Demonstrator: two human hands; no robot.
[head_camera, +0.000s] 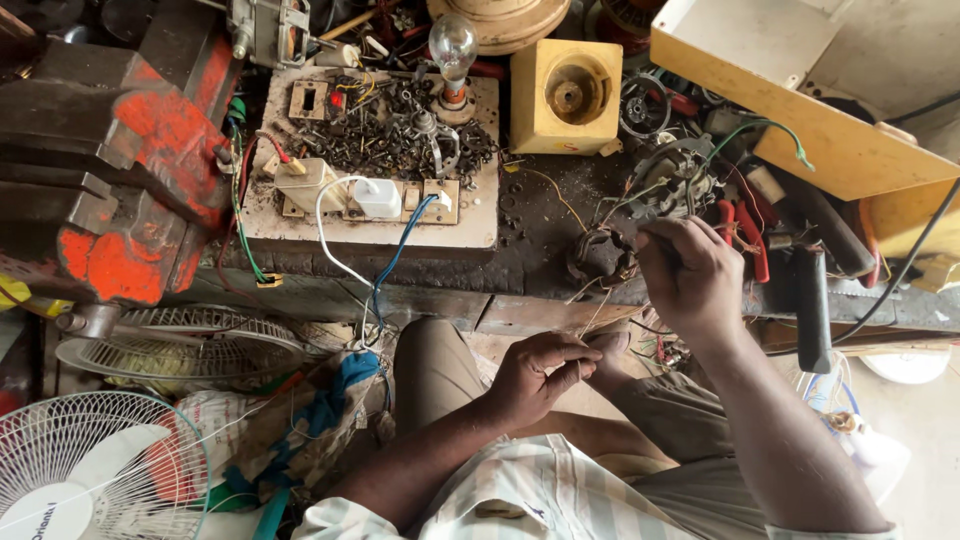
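Down at the front edge of the workbench (540, 225), a small wound motor coil (600, 258) sits with thin copper wires (592, 308) trailing off it toward six o'clock. The right hand (690, 278) rests just at three o'clock of the coil, fingers curled and pinched together at the coil's side, apparently on a wire end, though the strand itself is too fine to make out. The left hand (540, 372) hangs below the bench edge, at about seven o'clock from the coil, loosely closed with thumb pressed to fingertips, pinching the lower ends of those thin wires above the person's knee.

Out from the coil at one o'clock lies a tangle of wiring and a motor part (672, 178), with red-handled pliers (742, 235) at three o'clock of the right hand and a dark tool handle (812, 305) beyond them. At eleven o'clock of the coil stands a yellow block with a round hollow (565, 95). Further toward nine o'clock is a dirty switchboard (372, 165) heaped with screws, carrying a bare light bulb (452, 45) and a white plug (378, 197) with white and blue leads. A red and black bench vise (110, 160) fills the far nine o'clock side, and wire fan guards (100, 465) lie at seven o'clock on the floor.
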